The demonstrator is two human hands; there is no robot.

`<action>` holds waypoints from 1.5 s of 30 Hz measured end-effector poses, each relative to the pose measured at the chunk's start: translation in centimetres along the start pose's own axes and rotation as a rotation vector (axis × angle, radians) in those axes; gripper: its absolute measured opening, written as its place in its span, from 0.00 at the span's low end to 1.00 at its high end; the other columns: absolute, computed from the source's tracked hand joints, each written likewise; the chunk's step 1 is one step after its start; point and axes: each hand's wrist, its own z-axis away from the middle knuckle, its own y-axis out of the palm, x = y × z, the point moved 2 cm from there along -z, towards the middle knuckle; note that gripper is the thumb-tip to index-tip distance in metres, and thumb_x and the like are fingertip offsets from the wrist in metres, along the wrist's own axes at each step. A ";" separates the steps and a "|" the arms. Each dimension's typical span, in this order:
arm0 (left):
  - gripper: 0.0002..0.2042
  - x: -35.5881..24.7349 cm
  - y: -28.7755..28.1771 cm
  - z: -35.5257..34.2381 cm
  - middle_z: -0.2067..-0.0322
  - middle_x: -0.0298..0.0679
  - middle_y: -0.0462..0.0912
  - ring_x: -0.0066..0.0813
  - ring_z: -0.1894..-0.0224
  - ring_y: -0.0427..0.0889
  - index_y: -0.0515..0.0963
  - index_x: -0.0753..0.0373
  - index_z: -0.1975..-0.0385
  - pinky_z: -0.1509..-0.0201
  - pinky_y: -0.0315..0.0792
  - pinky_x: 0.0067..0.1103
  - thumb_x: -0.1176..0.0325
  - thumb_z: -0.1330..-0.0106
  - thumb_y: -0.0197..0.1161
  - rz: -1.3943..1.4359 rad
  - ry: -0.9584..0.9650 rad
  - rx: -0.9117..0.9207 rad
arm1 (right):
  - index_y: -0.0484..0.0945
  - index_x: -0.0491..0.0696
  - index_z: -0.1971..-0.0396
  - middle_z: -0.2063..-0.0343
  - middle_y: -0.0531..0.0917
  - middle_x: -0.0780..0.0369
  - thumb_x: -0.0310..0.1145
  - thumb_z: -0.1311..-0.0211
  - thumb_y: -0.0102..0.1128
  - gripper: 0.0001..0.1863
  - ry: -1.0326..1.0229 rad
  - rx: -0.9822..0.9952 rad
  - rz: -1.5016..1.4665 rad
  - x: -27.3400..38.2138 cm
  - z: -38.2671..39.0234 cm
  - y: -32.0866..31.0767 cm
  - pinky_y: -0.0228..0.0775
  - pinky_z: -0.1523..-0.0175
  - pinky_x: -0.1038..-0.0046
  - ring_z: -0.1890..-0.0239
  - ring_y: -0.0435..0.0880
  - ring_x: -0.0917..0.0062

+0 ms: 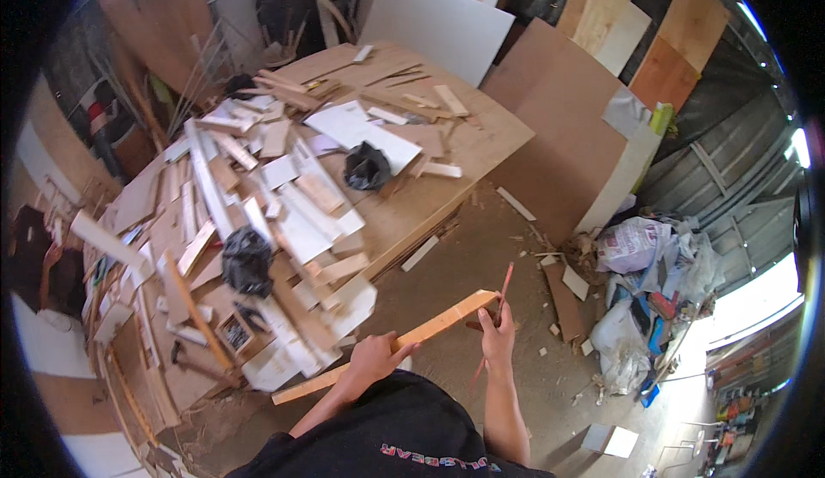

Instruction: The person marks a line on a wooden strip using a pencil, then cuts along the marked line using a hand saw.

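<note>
A long strip of light wood (447, 317) slants up to the right in front of my body. My left hand (375, 359) is closed around its middle, and its lower end shows past my forearm. At the upper end, my right hand (497, 334) is closed on a long, thin red tool (508, 279) that runs above and below the fingers. What kind of tool it is I cannot make out. My right fingers are close to the strip's end; whether they touch it is unclear.
A wide wooden table (490, 139) at the left carries piled offcuts, two black plastic bags (247, 261) and a small box of fasteners (235, 334). A big brown board (550, 117) leans behind it. Stuffed plastic sacks (634, 244) and scraps lie on the floor at the right.
</note>
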 end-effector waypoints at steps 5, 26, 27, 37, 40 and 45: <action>0.35 -8.1 0.7 -10.8 0.72 0.54 0.87 0.59 0.63 0.88 0.84 0.62 0.61 0.59 0.81 0.46 0.29 0.31 0.54 -0.038 0.129 0.111 | 0.67 0.45 0.29 0.48 0.81 0.62 0.29 0.24 0.58 0.26 -0.051 -0.218 0.055 -0.4 -7.5 -7.7 0.86 0.53 0.68 0.47 0.82 0.76; 0.28 -31.0 6.9 -52.6 0.52 0.41 0.78 0.47 0.55 0.85 0.77 0.52 0.35 0.53 0.82 0.37 0.63 0.37 0.72 0.078 0.383 -0.219 | 0.71 0.45 0.32 0.41 0.78 0.56 0.43 0.27 0.66 0.30 0.090 -0.074 0.068 3.5 -59.1 -22.9 0.70 0.35 0.62 0.41 0.79 0.69; 0.28 -32.1 7.0 -54.5 0.51 0.41 0.78 0.46 0.54 0.85 0.77 0.52 0.35 0.53 0.82 0.37 0.63 0.38 0.72 0.079 0.358 -0.213 | 0.71 0.46 0.32 0.41 0.78 0.56 0.43 0.27 0.66 0.30 0.094 -0.076 0.083 3.7 -62.2 -23.3 0.69 0.34 0.62 0.40 0.79 0.69; 0.25 -37.4 5.4 -79.2 0.54 0.42 0.80 0.47 0.54 0.85 0.81 0.53 0.39 0.52 0.81 0.37 0.68 0.39 0.71 0.172 0.328 -0.349 | 0.73 0.52 0.35 0.52 0.80 0.69 0.30 0.25 0.62 0.21 0.115 -0.058 -0.034 4.4 -87.9 -21.6 0.51 0.82 0.84 0.72 0.76 0.90; 0.23 -37.0 5.7 -85.9 0.55 0.41 0.81 0.46 0.53 0.84 0.82 0.52 0.41 0.50 0.79 0.37 0.69 0.39 0.71 0.189 0.244 -0.350 | 0.74 0.52 0.40 0.51 0.81 0.68 0.30 0.25 0.61 0.17 0.148 0.001 -0.008 2.9 -96.3 -21.2 0.52 0.82 0.84 0.68 0.81 0.88; 0.20 -35.5 6.5 -95.4 0.56 0.39 0.81 0.42 0.50 0.80 0.85 0.52 0.46 0.44 0.74 0.36 0.70 0.41 0.70 0.071 0.235 -0.458 | 0.71 0.56 0.38 0.52 0.81 0.68 0.31 0.25 0.62 0.20 0.246 0.091 -0.042 -2.3 -105.3 -19.7 0.54 0.81 0.83 0.65 0.86 0.81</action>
